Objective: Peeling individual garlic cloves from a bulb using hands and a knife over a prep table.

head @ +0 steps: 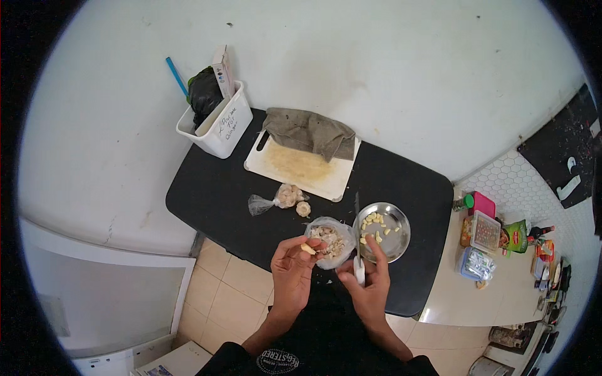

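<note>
Between the fingertips of my left hand [292,272] is a garlic clove [308,249], held over the near left side of a clear plastic bag [346,232] of garlic skins [331,240]. My right hand [369,284] grips the white handle of a kitchen knife [359,269], its blade pointing away from me. The blade passes over the left rim of a round steel plate [402,223]. Several peeled garlic cloves [374,218] lie on that plate. Beyond the bag are a whole garlic bulb [303,209] and a tied plastic bag of garlic bulbs [288,195].
A white cutting board [296,164] with a grey-brown cloth [312,131] on it lies at the back of the black table [211,197]. At the back left corner stands a white bin [230,124] bearing writing. Food containers [484,230] stand on the counter [470,301] at right.
</note>
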`<action>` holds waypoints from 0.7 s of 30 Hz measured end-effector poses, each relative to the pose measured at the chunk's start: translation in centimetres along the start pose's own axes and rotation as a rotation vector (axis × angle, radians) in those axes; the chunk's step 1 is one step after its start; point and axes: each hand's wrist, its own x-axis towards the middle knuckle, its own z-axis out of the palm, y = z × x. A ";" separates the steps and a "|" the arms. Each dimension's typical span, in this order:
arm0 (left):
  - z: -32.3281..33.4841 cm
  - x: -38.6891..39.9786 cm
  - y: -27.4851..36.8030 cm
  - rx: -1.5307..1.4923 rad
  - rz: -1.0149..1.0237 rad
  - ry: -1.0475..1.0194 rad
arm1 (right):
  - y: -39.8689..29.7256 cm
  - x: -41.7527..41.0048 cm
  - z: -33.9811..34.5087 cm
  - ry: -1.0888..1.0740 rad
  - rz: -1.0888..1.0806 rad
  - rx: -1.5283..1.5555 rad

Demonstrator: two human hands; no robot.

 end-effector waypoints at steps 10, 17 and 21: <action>0.4 -0.7 -0.5 0.147 0.061 -0.010 | -1.4 2.1 2.8 0.098 -0.182 -0.115; 0.0 -0.7 -0.4 0.097 -0.021 0.012 | -2.1 2.4 2.6 0.091 -0.119 -0.088; -0.2 -0.4 -0.4 0.044 -0.012 -0.035 | -2.2 2.7 2.6 0.109 -0.128 -0.056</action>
